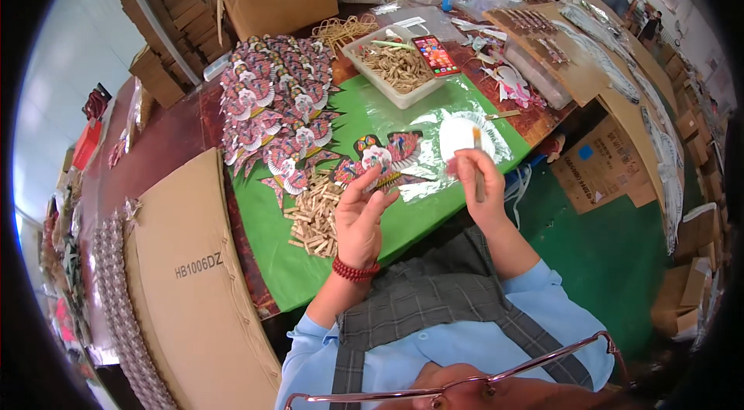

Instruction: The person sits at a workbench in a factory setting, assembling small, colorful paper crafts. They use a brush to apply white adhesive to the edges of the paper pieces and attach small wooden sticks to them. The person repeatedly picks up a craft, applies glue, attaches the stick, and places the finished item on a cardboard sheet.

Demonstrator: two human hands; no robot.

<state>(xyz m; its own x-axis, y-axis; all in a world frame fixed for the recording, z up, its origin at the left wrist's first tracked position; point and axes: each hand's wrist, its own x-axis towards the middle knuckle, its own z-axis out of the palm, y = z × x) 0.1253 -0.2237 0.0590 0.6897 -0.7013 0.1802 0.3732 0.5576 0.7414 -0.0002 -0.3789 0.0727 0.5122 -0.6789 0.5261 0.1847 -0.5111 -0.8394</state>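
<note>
A large flat cardboard sheet [194,278] is laid at the left of the table, and a green mat [349,232] is spread in front of the person. On the mat's far left a wide spread of colourful paper cutouts [275,104] is fanned out in overlapping rows, and a heap of wooden clothespins [316,212] is piled just beside the left hand [358,220].

One cutout [385,153] is lifted off the mat and is pinched at its lower edge by the fingertips of the left hand, the other fingers being half spread. A small brush [478,166] is gripped upright in the right hand [479,185], whose fingers are closed round its handle, close to the cutout's right side. A round white dish [459,135] is set on clear film just behind the brush; what it holds cannot be told.

The step in hand is judged to be a brushing of the cutout; a steady hold and a light touch at one spot would be called for next.

Farther back, a white plastic tray [395,65] is filled with more clothespins, and a phone [435,54] is rested on its right rim.
</note>
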